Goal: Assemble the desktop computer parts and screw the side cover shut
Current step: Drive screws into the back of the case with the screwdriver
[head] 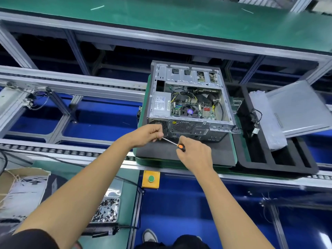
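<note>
Screwdriver (173, 141) tip hidden inside left hand (150, 133) fingers.

Factory assembly line: roller conveyor (71, 151), screw tray (106, 210).

The computer case (188, 97) is bare, dull grey sheet metal, perforated at the back. It lies on a matt black foam pad (197, 151). The side cover (300, 108) is smooth grey metal. The screwdriver (175, 143) has a shiny steel shaft and glossy orange-and-black plastic handle.
</note>
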`<state>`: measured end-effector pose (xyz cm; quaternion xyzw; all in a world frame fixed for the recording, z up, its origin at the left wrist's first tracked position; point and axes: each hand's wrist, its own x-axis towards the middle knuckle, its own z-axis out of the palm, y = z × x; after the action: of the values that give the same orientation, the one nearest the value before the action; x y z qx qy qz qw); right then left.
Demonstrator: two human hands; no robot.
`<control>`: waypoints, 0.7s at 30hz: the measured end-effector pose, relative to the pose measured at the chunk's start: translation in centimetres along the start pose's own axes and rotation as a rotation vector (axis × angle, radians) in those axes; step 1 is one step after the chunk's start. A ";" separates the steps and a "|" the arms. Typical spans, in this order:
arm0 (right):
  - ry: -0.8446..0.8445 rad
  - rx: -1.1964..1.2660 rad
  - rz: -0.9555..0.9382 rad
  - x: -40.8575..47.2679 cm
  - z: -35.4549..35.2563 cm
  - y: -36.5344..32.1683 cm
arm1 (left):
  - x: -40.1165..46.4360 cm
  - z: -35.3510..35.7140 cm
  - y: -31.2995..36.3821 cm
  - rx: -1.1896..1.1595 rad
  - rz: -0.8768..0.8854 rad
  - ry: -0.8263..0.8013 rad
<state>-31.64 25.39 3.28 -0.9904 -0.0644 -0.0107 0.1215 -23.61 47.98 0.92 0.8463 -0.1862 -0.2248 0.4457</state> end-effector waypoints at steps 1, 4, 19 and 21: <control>-0.003 0.019 0.008 -0.2 0.0 0.2 | 0.0 0.1 0.2 0.023 0.000 -0.003; 0.007 0.026 0.012 -0.7 0.2 0.6 | 0.2 0.9 0.7 0.054 0.008 0.026; -0.079 0.411 0.184 -1.9 0.4 1.6 | 0.9 9.3 4.6 -0.916 -0.281 0.693; -0.103 0.519 0.217 -2.3 0.6 1.2 | 1.1 10.0 5.4 -0.989 -0.285 0.757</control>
<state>-33.72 24.06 2.31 -0.9265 0.0355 0.0697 0.3682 -28.82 37.81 0.19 0.5778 0.2244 -0.0267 0.7843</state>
